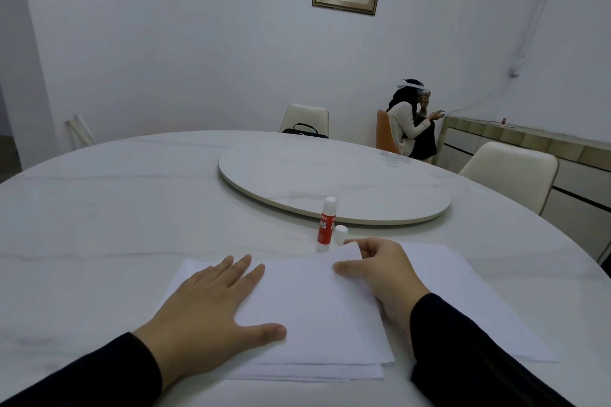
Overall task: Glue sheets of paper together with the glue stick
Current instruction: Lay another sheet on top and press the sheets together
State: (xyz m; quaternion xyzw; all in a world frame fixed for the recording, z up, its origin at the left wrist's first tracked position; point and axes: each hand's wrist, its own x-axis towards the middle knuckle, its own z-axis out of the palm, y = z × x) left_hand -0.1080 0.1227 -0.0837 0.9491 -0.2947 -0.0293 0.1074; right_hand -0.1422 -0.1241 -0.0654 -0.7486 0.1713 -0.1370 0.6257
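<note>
Head view: stack of white paper sheets (pixel 297 324) lies flat on the round white table (pixel 99 225) at 6 o'clock, nearest the wearer. Left hand (pixel 211 304) rests palm-down on the stack's left half, fingers spread and flat, gripping nothing, just pinning. Right hand (pixel 383 271) at the top sheet's far right corner, thumb on top and fingers curled under, pinching that corner slightly off the stack. One more sheet (pixel 479 301) lies flat at 3 o'clock of the stack, partly under the right hand.

Glue stick (pixel 325 225) stands upright at 12 o'clock of the stack, just beyond the paper, uncapped by the look of it; its white cap (pixel 341 233) stands right beside it.

Handling judgement: paper is very light, floppy, slides easily on smooth marble, creases if grabbed mid-sheet. Best taken by a corner or edge with the other palm holding the pile. Glue stick is small, rigid, light, tippy; take it round the red barrel.

Lazy Susan (pixel 334 185) sits further out, at 12 o'clock.
</note>
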